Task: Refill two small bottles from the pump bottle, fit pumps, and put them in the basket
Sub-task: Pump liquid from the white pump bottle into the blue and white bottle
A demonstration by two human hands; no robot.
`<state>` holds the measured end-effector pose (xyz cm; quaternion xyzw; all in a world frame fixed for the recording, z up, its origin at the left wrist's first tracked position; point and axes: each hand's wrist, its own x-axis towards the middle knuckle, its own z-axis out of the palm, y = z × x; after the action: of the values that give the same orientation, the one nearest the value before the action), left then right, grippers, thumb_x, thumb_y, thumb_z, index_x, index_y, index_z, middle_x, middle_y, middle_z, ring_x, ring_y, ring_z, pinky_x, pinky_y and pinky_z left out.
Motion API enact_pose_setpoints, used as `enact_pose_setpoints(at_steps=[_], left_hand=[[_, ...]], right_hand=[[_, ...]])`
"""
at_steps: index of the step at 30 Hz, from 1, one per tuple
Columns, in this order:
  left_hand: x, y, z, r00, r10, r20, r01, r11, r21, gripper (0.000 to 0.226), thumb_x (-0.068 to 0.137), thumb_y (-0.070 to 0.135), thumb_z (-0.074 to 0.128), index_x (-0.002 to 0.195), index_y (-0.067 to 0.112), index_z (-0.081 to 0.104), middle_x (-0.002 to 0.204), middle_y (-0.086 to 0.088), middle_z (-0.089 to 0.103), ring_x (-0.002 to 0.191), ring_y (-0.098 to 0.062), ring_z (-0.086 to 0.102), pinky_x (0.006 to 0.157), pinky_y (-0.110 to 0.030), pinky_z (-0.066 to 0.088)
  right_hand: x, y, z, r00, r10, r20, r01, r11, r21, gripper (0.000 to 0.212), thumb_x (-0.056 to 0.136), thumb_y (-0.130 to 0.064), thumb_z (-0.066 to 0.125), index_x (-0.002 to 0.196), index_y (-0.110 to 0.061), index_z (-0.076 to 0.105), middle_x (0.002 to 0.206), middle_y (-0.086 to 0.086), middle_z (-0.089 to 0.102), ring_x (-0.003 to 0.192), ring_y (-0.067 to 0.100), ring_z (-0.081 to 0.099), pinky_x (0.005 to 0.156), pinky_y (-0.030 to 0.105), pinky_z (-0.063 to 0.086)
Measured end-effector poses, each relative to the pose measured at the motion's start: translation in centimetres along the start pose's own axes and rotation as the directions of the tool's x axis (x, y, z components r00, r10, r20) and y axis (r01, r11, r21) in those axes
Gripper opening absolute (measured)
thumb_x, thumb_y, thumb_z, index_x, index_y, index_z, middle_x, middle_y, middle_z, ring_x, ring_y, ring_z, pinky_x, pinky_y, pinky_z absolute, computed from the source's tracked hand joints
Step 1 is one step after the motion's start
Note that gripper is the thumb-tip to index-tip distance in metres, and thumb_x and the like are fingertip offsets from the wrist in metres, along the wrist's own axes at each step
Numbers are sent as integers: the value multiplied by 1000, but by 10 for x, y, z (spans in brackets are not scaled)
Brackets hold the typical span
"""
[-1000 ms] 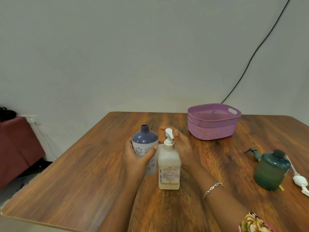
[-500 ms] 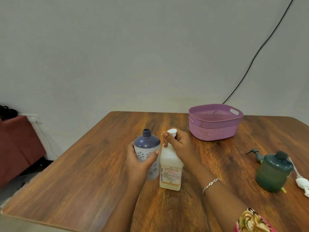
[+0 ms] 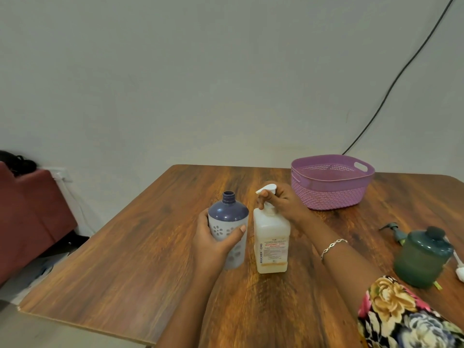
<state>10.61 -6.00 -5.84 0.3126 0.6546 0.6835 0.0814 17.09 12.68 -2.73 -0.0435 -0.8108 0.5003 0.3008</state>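
A small bottle with a dark blue top, white flowered body and open neck stands on the wooden table; my left hand grips its body. Right beside it stands the clear pump bottle with pale liquid. My right hand is curled round its white pump head. A green small bottle stands at the right, without a pump. A dark pump lies behind it and a white pump at the right edge. The purple basket sits at the back.
The table's near-left corner and left edge drop off to the floor. A dark red seat stands left of the table. A black cable runs down the wall behind the basket.
My right hand has come from behind the pump bottle onto its pump head and closed round it. My left hand keeps hold of the blue-topped bottle.
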Motion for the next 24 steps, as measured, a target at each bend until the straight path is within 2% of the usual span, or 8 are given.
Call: enact_pose_setpoints(at_steps=[4,7,10,13,17,19,21,24], left_hand=[[1,2,3,1000,2,31,-3,1000,17,58,67,19,81,116,23,49,100,7,63,87,-5,63,67,-21,53],[1,3,7,998,4,64,-6,1000,27,57,66,18,81,112,24,49,100,8,63,88,-6,63,69,-24,54],[2,3,11,996,9,89,-13,999,40,57,66,15,81,112,24,49,101,7,63,89,-7,63,70,-24,54],[2,1,14,994,10,112,-16,999,52,57,66,16,81,112,25,49,100,10,63,87,-3,63,65,-18,53],[2,-1,15,991,7,135,-17,997,75,57,66,20,81,114,26,50,101,10,63,89,-4,62,65,-17,52],[3,-1,15,990,7,140,-19,997,78,57,66,21,82,114,27,50,102,10,63,90,-5,62,67,-20,51],[5,0,14,988,5,152,-18,996,82,56,67,21,82,113,28,50,102,11,63,90,-4,62,66,-19,51],[8,2,14,983,17,180,-34,995,93,56,62,33,84,107,35,50,100,12,63,88,-2,62,65,-18,51]], right_hand=[[3,7,-11,999,32,0,-32,999,-12,67,62,-81,53,69,-15,61,69,-4,63,71,19,57,75,34,46],[3,9,-17,998,52,22,-52,998,34,64,62,-79,57,69,-16,61,69,-5,64,74,19,57,79,36,45],[3,8,-22,997,63,52,-67,995,79,62,60,-76,62,71,-15,62,69,-4,65,73,17,58,78,35,46],[5,5,-25,988,83,128,-98,988,122,60,60,-72,67,76,-14,62,71,-3,66,71,14,60,73,29,48],[10,3,-29,971,123,203,-154,978,143,69,55,-74,69,83,-10,67,76,0,68,74,12,62,71,25,49],[12,-2,-32,968,173,181,-211,953,216,82,56,-82,56,91,-9,68,84,5,68,77,14,63,69,22,50],[17,-13,-38,963,253,95,-270,923,275,86,69,-81,31,99,-8,66,91,8,67,82,17,63,70,22,49],[35,-38,-46,894,447,12,-445,886,127,81,86,-70,18,102,-7,67,95,13,69,84,20,62,74,28,48]])
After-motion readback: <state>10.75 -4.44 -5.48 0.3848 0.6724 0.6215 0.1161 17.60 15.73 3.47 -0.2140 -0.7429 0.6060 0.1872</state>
